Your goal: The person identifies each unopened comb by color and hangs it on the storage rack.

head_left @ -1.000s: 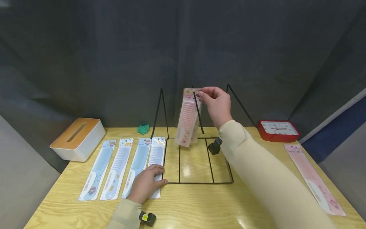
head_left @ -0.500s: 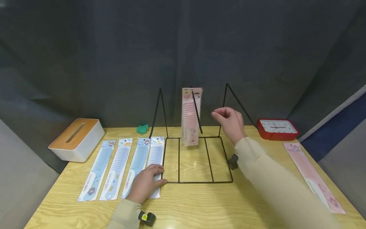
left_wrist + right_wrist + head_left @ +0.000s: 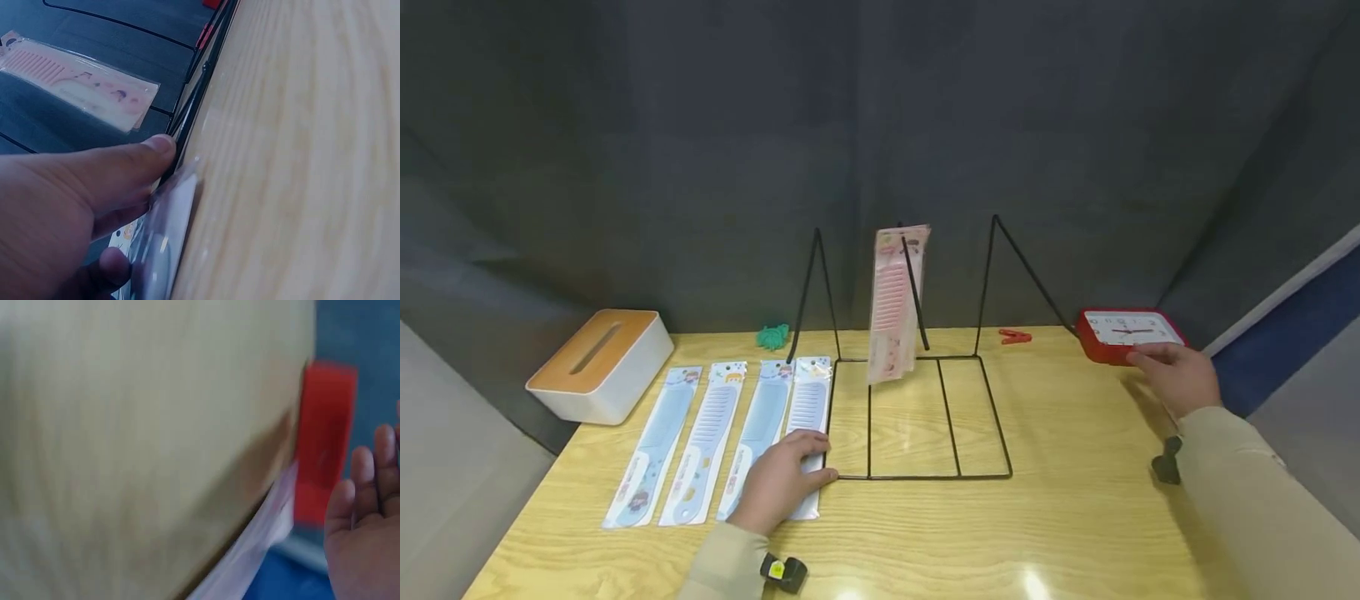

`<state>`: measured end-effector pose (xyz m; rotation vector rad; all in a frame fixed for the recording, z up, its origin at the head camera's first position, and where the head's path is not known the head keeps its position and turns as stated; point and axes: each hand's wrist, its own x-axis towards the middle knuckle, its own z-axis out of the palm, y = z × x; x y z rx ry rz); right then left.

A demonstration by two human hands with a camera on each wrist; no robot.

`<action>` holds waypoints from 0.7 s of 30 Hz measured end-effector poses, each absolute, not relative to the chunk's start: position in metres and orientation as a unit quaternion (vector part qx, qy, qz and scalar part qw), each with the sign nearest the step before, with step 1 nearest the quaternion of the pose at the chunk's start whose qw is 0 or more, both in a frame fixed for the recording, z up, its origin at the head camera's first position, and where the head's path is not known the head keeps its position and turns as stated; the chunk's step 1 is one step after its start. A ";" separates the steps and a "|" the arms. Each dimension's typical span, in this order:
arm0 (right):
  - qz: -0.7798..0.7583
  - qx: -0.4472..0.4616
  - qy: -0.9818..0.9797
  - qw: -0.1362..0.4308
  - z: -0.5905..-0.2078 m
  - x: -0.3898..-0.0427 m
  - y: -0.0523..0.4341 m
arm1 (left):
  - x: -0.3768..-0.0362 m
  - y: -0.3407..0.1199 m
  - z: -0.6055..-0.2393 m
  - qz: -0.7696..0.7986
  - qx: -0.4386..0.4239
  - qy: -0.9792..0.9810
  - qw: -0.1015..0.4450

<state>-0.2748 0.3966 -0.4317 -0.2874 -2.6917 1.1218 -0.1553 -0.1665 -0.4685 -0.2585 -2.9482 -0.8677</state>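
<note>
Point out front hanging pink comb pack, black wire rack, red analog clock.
Front hanging pink comb pack (image 3: 889, 302), head view: on the comb's teeth.
Black wire rack (image 3: 917, 477), head view: front base bar.
Red analog clock (image 3: 1122, 328), head view: dial.

I am working in a recording booth, it seems: dark cloth is filling the upper frame, grey sides are flanking the table, a wrist camera is showing near bottom centre.
</note>
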 end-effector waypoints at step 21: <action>0.300 -0.229 -0.926 -0.022 -0.449 -0.267 0.441 | -0.156 -0.167 -0.469 -0.287 -0.082 -0.954 0.031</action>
